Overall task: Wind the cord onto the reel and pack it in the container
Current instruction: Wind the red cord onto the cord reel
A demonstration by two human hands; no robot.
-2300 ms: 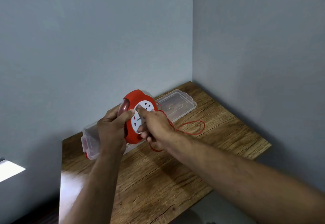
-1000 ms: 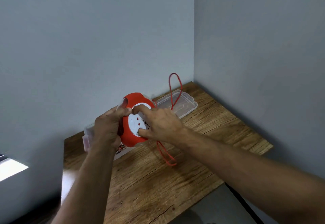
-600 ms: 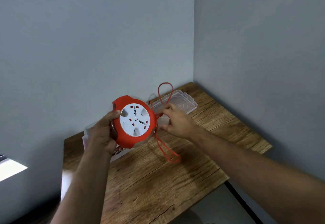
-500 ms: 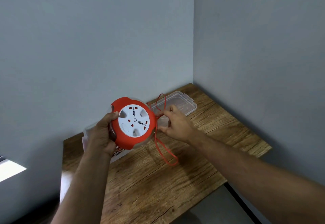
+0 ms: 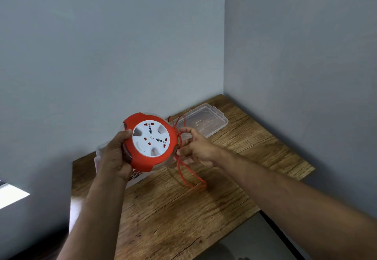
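Left grip (image 5: 116, 155) clenched on the reel (image 5: 151, 142), fingers wrapped around its left edge and back, thumb up on the rim. Reel is red with a white round socket face turned toward the camera — held up in the air above the counter (image 5: 183, 208), not resting on it. Right grip (image 5: 195, 147) sits just right of the reel, touching or nearly touching its edge, fingertips pinched on the red cord (image 5: 183, 170) where it meets the rim.

Below the right grip the cord hangs in a slack loop, bottom of the loop reaching the wood surface or just above it, cannot tell which. More thin strands of cord stick up above the right grip, close to the reel's upper right side. How much is already wound inside the reel is hidden.

Behind the right grip, further back near the wall corner, a clear plastic lid (image 5: 202, 120) lies flat on the counter. Behind and below the left grip, the container (image 5: 99, 153) — clear plastic, mostly hidden by the hand and reel, only its left end and a bit of lower edge show. Something with red print shows just under the reel near the container, too blocked to tell what.

Both forearms come in from the bottom of the head view. Grey walls meet in a corner behind the counter.
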